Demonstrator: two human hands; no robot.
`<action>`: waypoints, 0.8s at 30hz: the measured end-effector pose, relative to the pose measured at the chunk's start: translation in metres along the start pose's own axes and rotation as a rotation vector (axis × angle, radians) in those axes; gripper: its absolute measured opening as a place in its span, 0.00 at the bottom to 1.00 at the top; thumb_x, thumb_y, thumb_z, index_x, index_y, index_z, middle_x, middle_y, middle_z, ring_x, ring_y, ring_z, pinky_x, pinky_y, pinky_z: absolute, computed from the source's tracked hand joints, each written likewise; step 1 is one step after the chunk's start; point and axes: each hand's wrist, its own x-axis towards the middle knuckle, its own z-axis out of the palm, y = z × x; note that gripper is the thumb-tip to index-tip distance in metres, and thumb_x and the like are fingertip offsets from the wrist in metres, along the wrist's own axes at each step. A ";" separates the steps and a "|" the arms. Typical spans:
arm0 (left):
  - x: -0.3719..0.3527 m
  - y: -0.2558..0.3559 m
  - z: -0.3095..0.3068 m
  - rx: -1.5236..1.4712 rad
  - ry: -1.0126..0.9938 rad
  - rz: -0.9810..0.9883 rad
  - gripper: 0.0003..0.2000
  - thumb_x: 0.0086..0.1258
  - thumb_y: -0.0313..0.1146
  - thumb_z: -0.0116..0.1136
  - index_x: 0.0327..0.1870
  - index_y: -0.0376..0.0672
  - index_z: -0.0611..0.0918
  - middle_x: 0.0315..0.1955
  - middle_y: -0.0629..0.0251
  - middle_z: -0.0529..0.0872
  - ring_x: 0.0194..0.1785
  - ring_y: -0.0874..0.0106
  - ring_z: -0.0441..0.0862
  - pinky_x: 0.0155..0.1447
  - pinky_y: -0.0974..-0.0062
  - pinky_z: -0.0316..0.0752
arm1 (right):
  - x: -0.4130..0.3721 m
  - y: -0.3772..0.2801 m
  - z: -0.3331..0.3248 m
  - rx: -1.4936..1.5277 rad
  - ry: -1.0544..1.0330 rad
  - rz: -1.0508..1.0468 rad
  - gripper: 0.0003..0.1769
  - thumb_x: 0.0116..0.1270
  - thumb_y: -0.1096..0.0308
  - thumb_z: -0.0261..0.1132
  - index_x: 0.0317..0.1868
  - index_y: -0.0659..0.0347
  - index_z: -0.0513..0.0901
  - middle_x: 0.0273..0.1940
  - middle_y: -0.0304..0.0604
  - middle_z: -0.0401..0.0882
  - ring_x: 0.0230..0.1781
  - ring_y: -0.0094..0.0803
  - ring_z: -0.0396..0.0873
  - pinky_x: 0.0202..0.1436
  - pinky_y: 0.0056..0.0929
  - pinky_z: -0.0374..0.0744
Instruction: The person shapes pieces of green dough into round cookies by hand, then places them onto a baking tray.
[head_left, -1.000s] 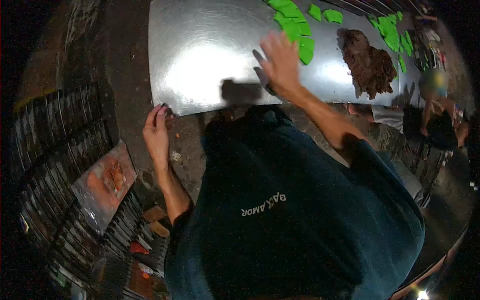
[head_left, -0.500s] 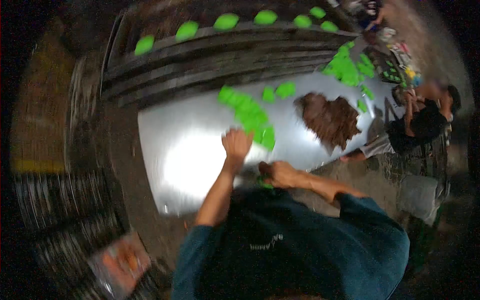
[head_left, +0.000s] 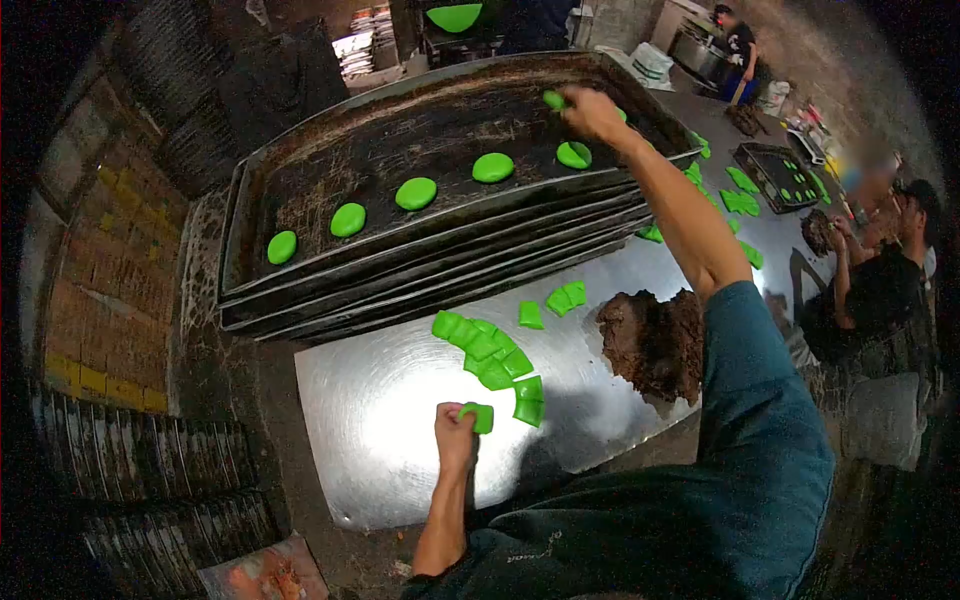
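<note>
My left hand (head_left: 455, 432) is closed on a flat green dough piece (head_left: 482, 419), just above the shiny metal table (head_left: 350, 440). Beside it lies a curved row of overlapping green dough squares (head_left: 485, 350). My right hand (head_left: 594, 114) reaches over the far right part of a large dark baking tray (head_left: 330, 170), fingers closed on a small green dough ball (head_left: 553, 100). Along the tray's near side sit several smooth green dough rounds (head_left: 416, 194). A mass of brown filling (head_left: 650, 345) rests on the table, partly hidden by my right arm.
The tray tops a stack of similar trays (head_left: 440, 245). At the right, a person (head_left: 870, 260) handles a brown lump near a small tray of green pieces (head_left: 780, 178). Another person (head_left: 738, 55) stands further back. Metal racks (head_left: 150, 460) are at lower left.
My right hand has gone from near my body up and out over the tray, carrying a dough ball. My left hand now pinches a green dough piece. The view has tilted up toward the tray.
</note>
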 end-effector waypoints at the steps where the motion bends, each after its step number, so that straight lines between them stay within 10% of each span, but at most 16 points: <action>1: -0.013 0.022 -0.009 -0.185 0.047 -0.049 0.08 0.61 0.19 0.55 0.39 0.39 0.72 0.32 0.61 0.79 0.32 0.73 0.77 0.35 0.77 0.75 | 0.023 0.026 0.034 -0.116 -0.389 0.056 0.22 0.55 0.62 0.63 0.50 0.59 0.80 0.45 0.56 0.80 0.45 0.52 0.79 0.49 0.47 0.76; 7: -0.011 0.059 -0.055 -0.246 -0.012 -0.099 0.10 0.66 0.24 0.57 0.47 0.30 0.79 0.39 0.57 0.82 0.42 0.70 0.80 0.48 0.75 0.77 | -0.085 -0.156 -0.021 0.542 0.243 -0.268 0.16 0.58 0.61 0.61 0.44 0.61 0.83 0.39 0.56 0.82 0.42 0.49 0.81 0.47 0.41 0.78; 12: -0.005 0.127 -0.023 -0.347 -0.148 0.133 0.14 0.67 0.24 0.54 0.52 0.32 0.75 0.41 0.60 0.82 0.43 0.75 0.79 0.50 0.80 0.73 | -0.246 -0.265 0.008 0.509 -0.395 -0.250 0.24 0.62 0.54 0.62 0.50 0.66 0.80 0.43 0.57 0.81 0.45 0.49 0.80 0.50 0.36 0.77; 18: -0.020 0.139 -0.001 0.167 0.281 0.724 0.16 0.75 0.38 0.47 0.26 0.39 0.72 0.19 0.73 0.71 0.24 0.82 0.65 0.27 0.77 0.64 | -0.320 -0.341 0.030 1.007 0.190 0.216 0.18 0.63 0.58 0.64 0.39 0.68 0.81 0.34 0.51 0.82 0.34 0.33 0.82 0.38 0.31 0.78; 24: -0.058 0.113 0.012 -0.023 -0.100 0.569 0.15 0.75 0.40 0.46 0.31 0.39 0.75 0.25 0.70 0.77 0.29 0.81 0.72 0.31 0.80 0.69 | -0.333 -0.318 0.011 1.292 0.024 0.695 0.19 0.67 0.56 0.58 0.27 0.65 0.80 0.21 0.47 0.78 0.28 0.33 0.79 0.30 0.36 0.73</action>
